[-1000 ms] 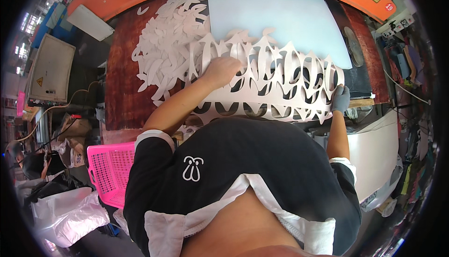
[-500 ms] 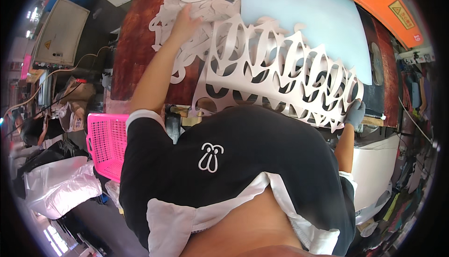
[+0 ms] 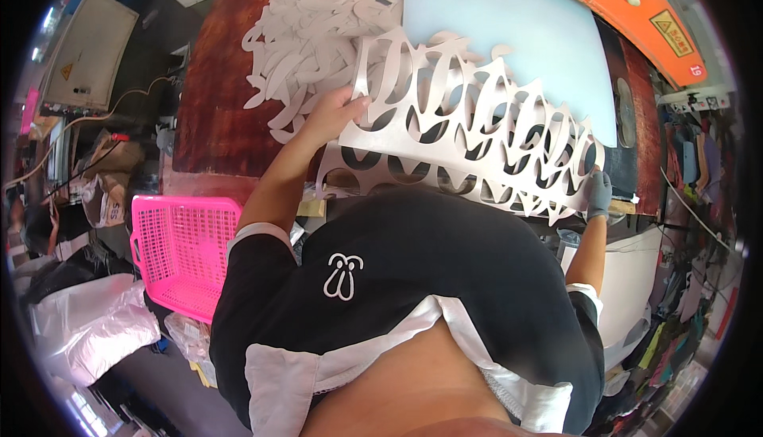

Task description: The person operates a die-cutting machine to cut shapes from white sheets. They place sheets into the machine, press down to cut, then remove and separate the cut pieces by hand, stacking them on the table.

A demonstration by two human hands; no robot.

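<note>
A pale sheet with rows of oval cut-outs (image 3: 413, 146) hangs bent over the near edge of the work table. My bare left hand (image 3: 336, 114) grips its left end, thumb on top and the other fingers partly hidden. At the right end, my gloved right hand (image 3: 599, 193) pinches the sheet's edge in its grey glove. Beyond my left hand lies a big heap of loose pale cut pieces (image 3: 318, 32), shaped like shoe soles or leaves. Behind the sheet, a light blue board (image 3: 509, 24) lies flat on the table.
An orange machine beam (image 3: 620, 0) with a warning label runs across the far right. The reddish-brown tabletop (image 3: 218, 111) extends left of the heap. A pink plastic basket (image 3: 187, 254) stands at my left, near a plastic-wrapped bundle (image 3: 99, 326). Hanging coloured pieces (image 3: 691, 151) line the far right.
My left hand has come back from the heap of cut pieces to the sheet's left end and closed on it. My right hand stays on the right end.
</note>
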